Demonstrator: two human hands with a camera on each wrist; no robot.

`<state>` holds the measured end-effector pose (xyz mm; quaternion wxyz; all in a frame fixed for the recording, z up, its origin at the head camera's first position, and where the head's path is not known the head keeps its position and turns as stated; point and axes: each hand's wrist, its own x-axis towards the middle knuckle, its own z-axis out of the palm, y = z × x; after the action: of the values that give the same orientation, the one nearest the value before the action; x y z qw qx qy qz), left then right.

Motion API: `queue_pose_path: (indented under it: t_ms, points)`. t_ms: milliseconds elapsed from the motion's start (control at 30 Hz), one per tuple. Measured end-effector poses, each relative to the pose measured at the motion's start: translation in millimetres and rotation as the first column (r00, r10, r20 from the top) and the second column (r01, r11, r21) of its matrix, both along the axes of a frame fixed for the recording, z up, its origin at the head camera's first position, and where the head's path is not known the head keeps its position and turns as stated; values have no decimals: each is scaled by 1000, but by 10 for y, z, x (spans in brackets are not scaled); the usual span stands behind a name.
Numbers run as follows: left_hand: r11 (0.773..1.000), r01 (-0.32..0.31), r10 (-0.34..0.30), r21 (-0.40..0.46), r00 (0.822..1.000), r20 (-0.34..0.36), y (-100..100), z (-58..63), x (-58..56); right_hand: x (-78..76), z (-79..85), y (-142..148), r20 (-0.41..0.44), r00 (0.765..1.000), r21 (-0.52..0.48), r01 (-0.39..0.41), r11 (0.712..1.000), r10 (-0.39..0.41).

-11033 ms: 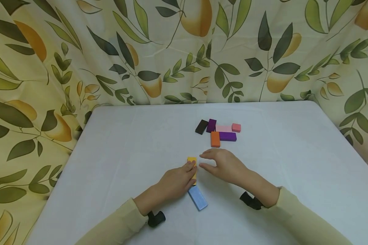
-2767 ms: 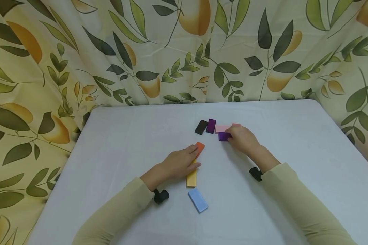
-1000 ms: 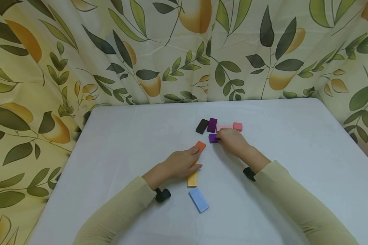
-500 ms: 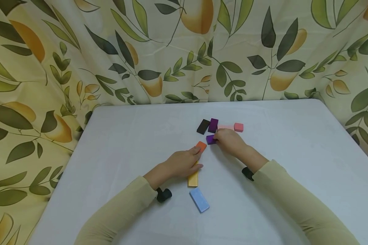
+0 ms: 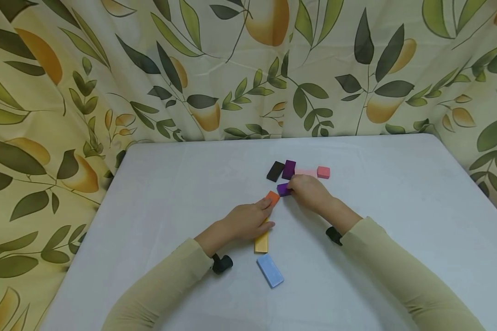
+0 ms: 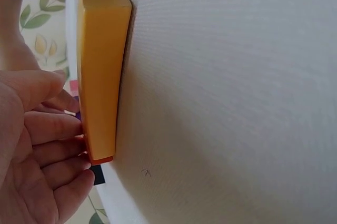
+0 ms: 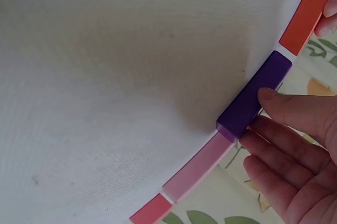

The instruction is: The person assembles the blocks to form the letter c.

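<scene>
My right hand (image 5: 310, 192) pinches a purple block (image 5: 282, 189), with the thumb on its near face in the right wrist view and the fingers behind. The block's left end is at the upper right corner of an orange block (image 5: 274, 197); I cannot tell whether they touch. My left hand (image 5: 242, 221) rests with loosely extended fingers on the orange block and over a yellow block (image 5: 261, 243), hiding part of both. In the left wrist view the yellow block (image 6: 102, 77) stands large beside the fingertips. A light blue block (image 5: 270, 271) lies slanted at the yellow block's near end.
Behind the right hand lie a black block (image 5: 275, 171), a dark purple block (image 5: 289, 170), a pale pink block (image 5: 310, 172) partly hidden by the hand, and a coral-pink block (image 5: 323, 172). A white cloth covers the table (image 5: 170, 179); a leaf-patterned curtain (image 5: 248, 69) hangs behind.
Orange and purple blocks have left the back group: orange now lies beyond the yellow one. My right hand has slid the purple block left towards it. My left hand has shifted from yellow to orange.
</scene>
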<state>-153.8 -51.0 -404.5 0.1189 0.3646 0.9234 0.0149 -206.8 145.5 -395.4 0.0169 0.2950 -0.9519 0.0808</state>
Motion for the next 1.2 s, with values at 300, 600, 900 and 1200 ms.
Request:
queue_pose_path:
  t_ms: [300, 600, 900, 1200]
  points:
    - [1000, 1, -1, 6, 1000, -11, -3, 5, 4, 7, 2, -11, -11, 1000, -1, -6, 1000, 6]
    - [1000, -8, 8, 4, 1000, 4, 7, 5, 5, 6, 5, -7, -2, 1000, -6, -17, 1000, 17]
    - [1000, -2, 3, 14, 1000, -7, 1, -6, 1, 8, 22, -4, 15, 1000, -10, -21, 1000, 21]
    - [1000, 2, -2, -16, 1000, -3, 15, 4, -5, 11, 4, -7, -8, 999, -22, -35, 999, 35]
